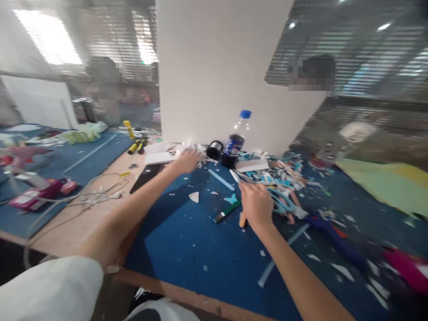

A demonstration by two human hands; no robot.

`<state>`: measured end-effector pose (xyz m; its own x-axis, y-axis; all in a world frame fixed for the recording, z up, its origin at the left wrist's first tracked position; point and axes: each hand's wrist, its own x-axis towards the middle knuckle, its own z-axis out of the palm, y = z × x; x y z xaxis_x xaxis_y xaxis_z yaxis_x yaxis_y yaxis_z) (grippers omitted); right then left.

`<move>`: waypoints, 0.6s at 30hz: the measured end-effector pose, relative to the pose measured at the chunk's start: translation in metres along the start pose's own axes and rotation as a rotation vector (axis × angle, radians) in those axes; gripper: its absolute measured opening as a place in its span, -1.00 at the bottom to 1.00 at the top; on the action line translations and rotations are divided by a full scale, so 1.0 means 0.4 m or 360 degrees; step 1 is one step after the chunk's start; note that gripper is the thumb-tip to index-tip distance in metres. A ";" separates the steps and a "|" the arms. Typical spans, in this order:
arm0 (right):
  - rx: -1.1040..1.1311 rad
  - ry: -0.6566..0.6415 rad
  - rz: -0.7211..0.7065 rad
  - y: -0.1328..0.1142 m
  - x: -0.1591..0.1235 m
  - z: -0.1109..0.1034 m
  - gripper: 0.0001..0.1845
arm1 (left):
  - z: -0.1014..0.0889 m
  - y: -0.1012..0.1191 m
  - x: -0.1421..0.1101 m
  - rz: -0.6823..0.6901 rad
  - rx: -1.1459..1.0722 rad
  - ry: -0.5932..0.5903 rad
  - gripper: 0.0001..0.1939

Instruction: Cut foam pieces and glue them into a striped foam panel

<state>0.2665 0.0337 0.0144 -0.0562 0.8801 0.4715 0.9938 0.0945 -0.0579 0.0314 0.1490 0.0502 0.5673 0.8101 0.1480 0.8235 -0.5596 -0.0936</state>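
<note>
My left hand (186, 161) is stretched far across the blue mat (187, 236) to a pile of white scraps (194, 148) beside a white sheet (159, 154); its fingers are smeared by motion. My right hand (257, 203) is closed round an orange-handled tool (242, 219) whose light blade points up-left (235, 176). It hovers next to a green marker (227, 211) and light blue scissors (284, 204).
A blue-capped plastic bottle (238, 133) and a wire spool (214, 150) stand by the white wall. Paper cuttings (284, 174) litter the right side. A glue gun (331, 232), yellow-green sheet (384, 183), cables (90, 191) and pink objects (36, 194) lie around.
</note>
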 end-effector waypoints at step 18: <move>-0.0108 -0.0057 -0.0057 -0.030 -0.009 0.017 -0.66 | 0.075 0.120 0.220 -0.0636 -0.0486 0.0351 -0.66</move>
<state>0.2540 0.0325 0.0074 -0.0938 0.8930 0.4401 0.9953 0.0952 0.0189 0.1210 0.1985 0.0293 0.1688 0.9326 0.3191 0.9165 -0.2677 0.2973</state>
